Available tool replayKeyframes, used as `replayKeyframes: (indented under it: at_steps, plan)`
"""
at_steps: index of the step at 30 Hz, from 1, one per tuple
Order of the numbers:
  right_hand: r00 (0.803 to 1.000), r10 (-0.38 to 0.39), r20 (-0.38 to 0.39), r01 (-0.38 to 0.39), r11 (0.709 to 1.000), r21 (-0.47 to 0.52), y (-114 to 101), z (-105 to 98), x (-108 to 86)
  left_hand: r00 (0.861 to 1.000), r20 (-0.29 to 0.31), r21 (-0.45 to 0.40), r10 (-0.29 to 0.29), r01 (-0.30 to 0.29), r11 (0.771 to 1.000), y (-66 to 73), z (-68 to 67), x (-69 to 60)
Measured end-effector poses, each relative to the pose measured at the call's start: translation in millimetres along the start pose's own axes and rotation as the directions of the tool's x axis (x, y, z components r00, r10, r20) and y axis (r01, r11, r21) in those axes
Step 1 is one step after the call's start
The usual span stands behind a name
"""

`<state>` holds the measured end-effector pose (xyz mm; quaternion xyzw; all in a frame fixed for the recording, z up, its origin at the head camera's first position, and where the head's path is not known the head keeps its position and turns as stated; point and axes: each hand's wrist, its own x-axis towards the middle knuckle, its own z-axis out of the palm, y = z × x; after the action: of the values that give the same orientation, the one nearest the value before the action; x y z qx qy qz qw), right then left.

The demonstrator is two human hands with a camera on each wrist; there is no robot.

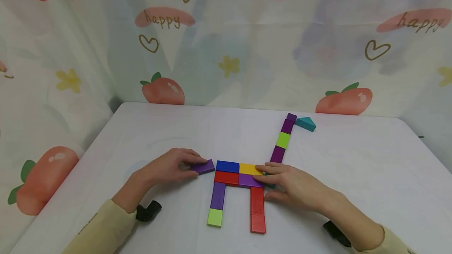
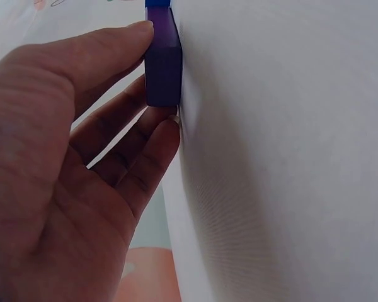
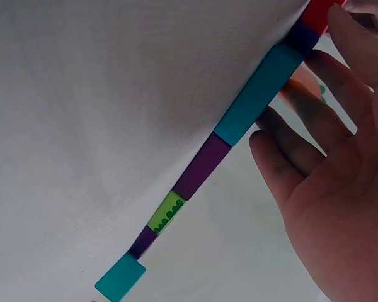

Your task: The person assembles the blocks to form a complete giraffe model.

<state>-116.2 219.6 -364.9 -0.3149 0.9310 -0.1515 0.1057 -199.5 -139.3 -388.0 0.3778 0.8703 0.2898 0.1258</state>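
My left hand pinches a purple block between thumb and fingers, flat on the table beside the blue block. In the left wrist view that purple block has its end towards the camera. Blue, yellow, red and purple pieces form a rectangle. Fingertips of my right hand rest on the rectangle's right side, the fingers fairly straight; its thumb lies near an upright red block. A teal block, mostly hidden by this hand from above, shows in the right wrist view.
Below the rectangle run two block columns, the left ending in a light green block. A slanted row of purple and green blocks reaches the back, where a teal triangle block touches it. A patterned curtain stands behind the white table.
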Motion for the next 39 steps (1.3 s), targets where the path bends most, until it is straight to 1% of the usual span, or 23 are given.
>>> replayKeyframes:
  at_steps: [7,16,23,32,36,39]
  plan:
    - [1.0,0.002,-0.001,-0.002,1.0,0.003,-0.2,-0.3,-2.0,1.0,0.008,0.009,0.001,-0.001,1.0,1.5,-0.1,0.9]
    - [1.0,0.006,0.006,-0.006,1.0,-0.005,-0.4,0.1,-0.1,1.0,0.004,-0.009,0.031,-0.031,0.999,0.3,-0.6,-0.2]
    - [1.0,0.01,0.005,-0.01,1.0,-0.009,-1.2,0.2,-0.9,0.999,0.007,-0.002,0.04,-0.04,0.999,0.2,-0.2,0.7]
    - [1.0,0.009,0.015,-0.009,1.0,-0.002,-0.7,-0.3,0.9,0.997,0.009,-0.017,0.073,-0.073,0.997,-3.6,0.3,1.7]
    - [1.0,0.011,0.01,-0.011,1.0,-0.008,-0.2,-0.7,0.4,0.998,0.014,-0.018,0.064,-0.063,0.998,-2.3,0.3,2.7]
    - [1.0,0.011,0.006,-0.011,1.0,-0.007,-0.1,-1.0,1.8,0.999,0.012,-0.007,0.039,-0.039,0.999,0.0,-0.8,1.8]
